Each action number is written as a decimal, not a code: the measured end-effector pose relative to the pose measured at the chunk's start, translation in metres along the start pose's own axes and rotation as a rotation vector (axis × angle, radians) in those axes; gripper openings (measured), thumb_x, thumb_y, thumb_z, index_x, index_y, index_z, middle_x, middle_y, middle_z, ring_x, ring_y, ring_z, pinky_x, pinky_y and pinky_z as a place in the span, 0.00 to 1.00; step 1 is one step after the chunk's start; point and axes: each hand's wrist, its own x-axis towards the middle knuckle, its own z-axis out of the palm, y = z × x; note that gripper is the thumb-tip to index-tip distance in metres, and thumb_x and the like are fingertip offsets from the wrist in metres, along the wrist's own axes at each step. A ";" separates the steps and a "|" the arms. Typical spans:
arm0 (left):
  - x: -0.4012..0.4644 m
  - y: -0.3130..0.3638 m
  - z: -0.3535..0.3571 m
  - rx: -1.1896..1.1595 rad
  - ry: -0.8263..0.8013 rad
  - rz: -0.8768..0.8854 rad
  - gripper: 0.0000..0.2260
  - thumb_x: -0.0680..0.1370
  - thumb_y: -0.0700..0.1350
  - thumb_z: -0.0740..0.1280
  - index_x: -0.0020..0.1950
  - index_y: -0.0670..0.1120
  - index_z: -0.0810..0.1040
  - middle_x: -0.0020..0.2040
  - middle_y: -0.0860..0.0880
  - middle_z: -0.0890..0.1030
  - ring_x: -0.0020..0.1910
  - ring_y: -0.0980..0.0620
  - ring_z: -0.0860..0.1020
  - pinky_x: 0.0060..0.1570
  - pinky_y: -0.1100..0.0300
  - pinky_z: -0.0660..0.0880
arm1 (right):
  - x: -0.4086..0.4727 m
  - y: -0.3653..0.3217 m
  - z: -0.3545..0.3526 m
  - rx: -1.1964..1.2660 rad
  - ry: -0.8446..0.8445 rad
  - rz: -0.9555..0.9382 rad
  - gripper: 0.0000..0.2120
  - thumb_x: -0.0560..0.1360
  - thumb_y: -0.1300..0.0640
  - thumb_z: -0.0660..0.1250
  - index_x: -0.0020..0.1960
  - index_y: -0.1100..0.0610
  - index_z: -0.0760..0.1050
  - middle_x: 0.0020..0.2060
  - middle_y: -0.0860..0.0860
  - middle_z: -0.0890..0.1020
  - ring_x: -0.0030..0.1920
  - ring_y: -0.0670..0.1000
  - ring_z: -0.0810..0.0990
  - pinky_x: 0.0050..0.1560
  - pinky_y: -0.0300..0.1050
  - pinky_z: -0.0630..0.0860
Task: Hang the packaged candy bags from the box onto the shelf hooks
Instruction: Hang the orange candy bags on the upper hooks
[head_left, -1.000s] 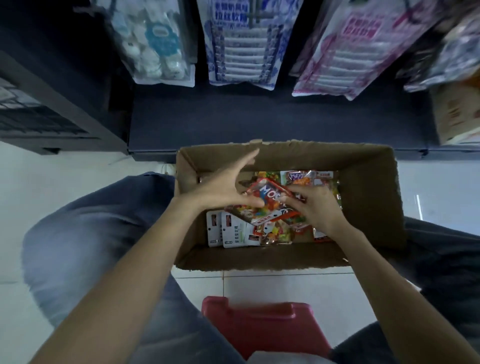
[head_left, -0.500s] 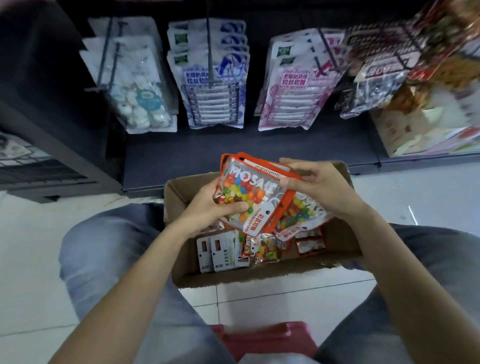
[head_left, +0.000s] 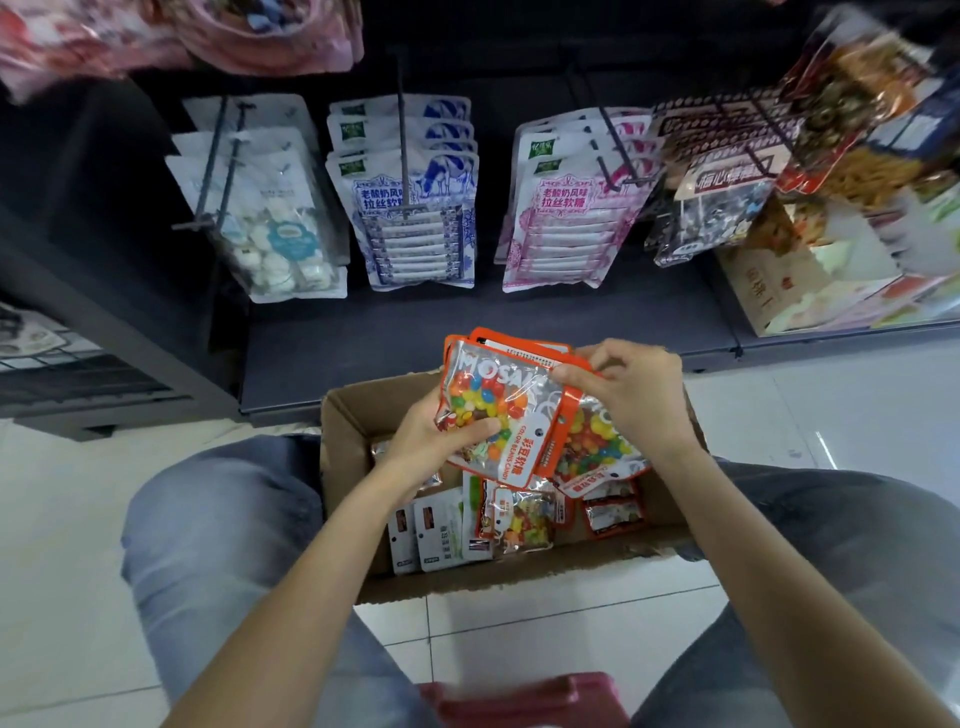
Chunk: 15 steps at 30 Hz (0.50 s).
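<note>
Stool (head_left: 524, 699) red, nearest, between knees. Left hand (head_left: 434, 441) curled round lower-left of candy bags (head_left: 498, 410), thumb across front. Right hand (head_left: 631, 395) pinching their orange top edge. Bags held fanned above cardboard box (head_left: 343, 467), more packets inside. Beyond: shelf hooks (head_left: 402, 156) loaded with hanging packs.

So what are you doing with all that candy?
A person sits by a cardboard box on the floor, holding a few orange candy bags above it. The left hand grips them from below and the right hand pinches the top edge. None of these is on a shelf hook yet, and more bags lie in the box.
</note>
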 end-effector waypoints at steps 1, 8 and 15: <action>0.001 -0.003 0.000 0.005 0.025 -0.004 0.15 0.71 0.42 0.73 0.53 0.54 0.74 0.50 0.53 0.83 0.49 0.54 0.82 0.51 0.58 0.78 | 0.001 0.003 0.006 -0.062 0.017 -0.014 0.13 0.68 0.49 0.75 0.34 0.55 0.73 0.39 0.50 0.84 0.35 0.43 0.81 0.35 0.31 0.75; 0.004 -0.020 -0.022 0.000 0.286 -0.071 0.13 0.71 0.42 0.74 0.51 0.54 0.75 0.51 0.52 0.82 0.49 0.54 0.81 0.50 0.56 0.77 | 0.010 0.018 0.017 -0.019 0.081 -0.062 0.10 0.67 0.54 0.76 0.42 0.58 0.80 0.39 0.50 0.84 0.35 0.43 0.80 0.37 0.28 0.75; 0.001 -0.025 0.004 -0.035 0.261 -0.129 0.14 0.71 0.43 0.74 0.51 0.55 0.75 0.48 0.54 0.82 0.49 0.55 0.81 0.45 0.61 0.76 | 0.020 -0.011 0.020 0.524 0.387 0.230 0.03 0.71 0.55 0.74 0.43 0.53 0.80 0.40 0.48 0.83 0.41 0.43 0.81 0.46 0.37 0.78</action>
